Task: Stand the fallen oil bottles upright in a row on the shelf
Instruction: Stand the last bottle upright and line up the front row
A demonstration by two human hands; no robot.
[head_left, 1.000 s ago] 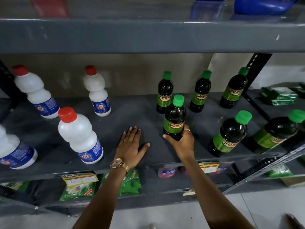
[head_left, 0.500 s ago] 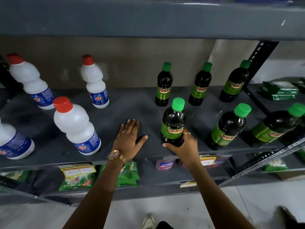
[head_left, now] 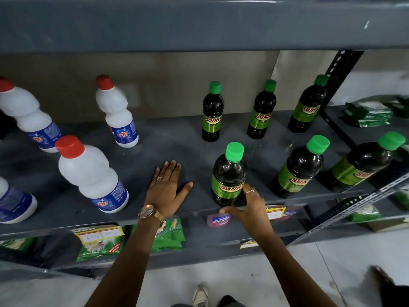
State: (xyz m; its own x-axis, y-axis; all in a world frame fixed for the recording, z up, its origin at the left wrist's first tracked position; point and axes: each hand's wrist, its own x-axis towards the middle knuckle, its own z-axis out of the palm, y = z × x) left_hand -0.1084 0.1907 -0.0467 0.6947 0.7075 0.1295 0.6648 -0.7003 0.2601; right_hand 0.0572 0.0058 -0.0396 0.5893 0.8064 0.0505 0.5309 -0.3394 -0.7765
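Observation:
Dark oil bottles with green caps and green labels stand on the grey shelf [head_left: 172, 140]. Three are at the back: oil bottle [head_left: 212, 111], oil bottle [head_left: 262, 109], oil bottle [head_left: 307, 105]. Three form a front row: the front left bottle [head_left: 229, 173], the middle one [head_left: 298, 169] and the right one [head_left: 363, 165]. All look upright. My right hand [head_left: 250, 207] is low at the front left bottle's base, fingers spread; one fingertip touches its label and the thumb rests on the shelf's front edge. My left hand [head_left: 166, 189] lies flat and open on the shelf, left of that bottle.
White bottles with red caps stand on the left: white bottle [head_left: 93, 173], white bottle [head_left: 117, 111], white bottle [head_left: 28, 116]. Green packets [head_left: 168, 235] lie on the shelf below, and more green packets [head_left: 367, 114] on the neighbouring shelf to the right. An upper shelf [head_left: 199, 25] hangs overhead.
My right hand has slid down off the front left bottle's base; its thumb has dropped to the shelf edge. The bottle stays standing. My left hand has not moved.

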